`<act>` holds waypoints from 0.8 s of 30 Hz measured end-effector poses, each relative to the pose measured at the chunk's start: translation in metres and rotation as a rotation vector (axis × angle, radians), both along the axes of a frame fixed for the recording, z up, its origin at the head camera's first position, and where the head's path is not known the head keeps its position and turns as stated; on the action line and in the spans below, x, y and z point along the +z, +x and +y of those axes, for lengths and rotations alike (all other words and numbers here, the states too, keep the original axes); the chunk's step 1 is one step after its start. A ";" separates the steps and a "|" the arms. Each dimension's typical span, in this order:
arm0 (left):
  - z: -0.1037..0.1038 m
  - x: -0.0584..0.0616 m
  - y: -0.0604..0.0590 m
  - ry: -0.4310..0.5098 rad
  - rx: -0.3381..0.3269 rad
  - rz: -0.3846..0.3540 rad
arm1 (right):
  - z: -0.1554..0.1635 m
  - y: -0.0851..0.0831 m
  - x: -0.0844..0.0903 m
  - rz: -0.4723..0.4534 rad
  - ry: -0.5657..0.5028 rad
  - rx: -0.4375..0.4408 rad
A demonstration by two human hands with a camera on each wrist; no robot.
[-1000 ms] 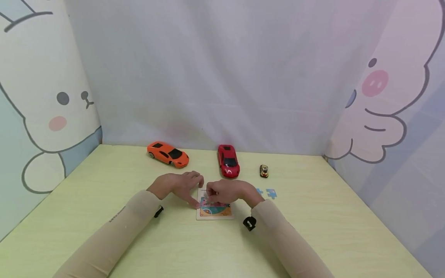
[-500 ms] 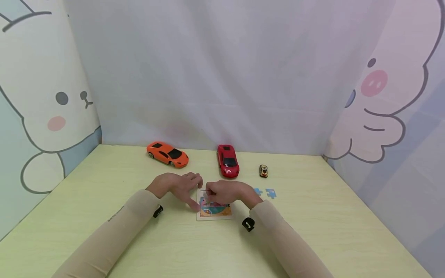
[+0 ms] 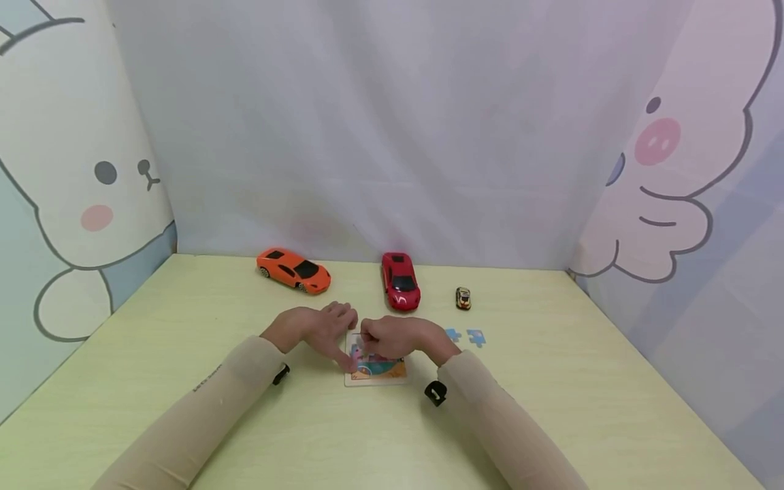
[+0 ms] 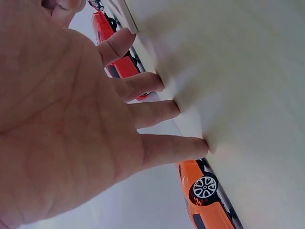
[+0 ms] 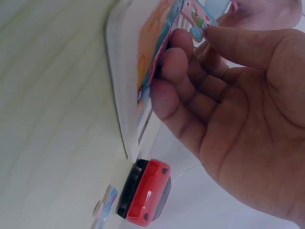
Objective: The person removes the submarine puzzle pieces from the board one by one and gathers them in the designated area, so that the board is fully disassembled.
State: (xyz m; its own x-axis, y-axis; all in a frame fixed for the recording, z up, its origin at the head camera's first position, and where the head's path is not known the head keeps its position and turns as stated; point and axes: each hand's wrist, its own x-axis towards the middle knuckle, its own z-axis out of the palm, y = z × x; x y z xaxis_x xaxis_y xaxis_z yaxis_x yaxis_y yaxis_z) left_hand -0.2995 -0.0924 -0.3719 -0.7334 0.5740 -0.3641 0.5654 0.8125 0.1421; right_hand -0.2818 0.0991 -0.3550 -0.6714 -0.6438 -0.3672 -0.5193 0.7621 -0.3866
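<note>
Little is changed since a second ago: both hands are kept over the puzzle board (image 3: 376, 371), only shifted a touch toward the table's far edge. The board lies flat near the middle of the table (image 3: 184, 327). A small puzzle piece (image 5: 198, 19) is pinched between thumb and fingers of the right hand (image 3: 398, 338), held over the board's far part. The left hand (image 3: 315, 328) is spread, fingers (image 4: 157, 112) straight, tips pressed on the table by the board's left edge. The piece is judged light, thin, stiff card, best taken by its edges; the board may slide unless steadied.
</note>
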 end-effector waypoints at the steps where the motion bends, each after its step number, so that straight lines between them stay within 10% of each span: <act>1: 0.000 0.001 0.001 0.005 0.001 -0.005 | 0.000 0.001 0.001 -0.008 -0.005 -0.007; 24: 0.003 0.006 0.007 0.027 0.047 0.003 | 0.062 -0.001 0.012 0.001 -0.208 -0.009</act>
State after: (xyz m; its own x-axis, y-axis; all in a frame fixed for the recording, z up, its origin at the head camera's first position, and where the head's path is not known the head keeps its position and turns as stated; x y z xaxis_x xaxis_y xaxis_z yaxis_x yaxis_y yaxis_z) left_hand -0.2924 -0.0892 -0.3657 -0.7607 0.5486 -0.3468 0.5274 0.8340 0.1625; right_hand -0.2828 0.1616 -0.3426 -0.6775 -0.6998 -0.2267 -0.5135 0.6706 -0.5354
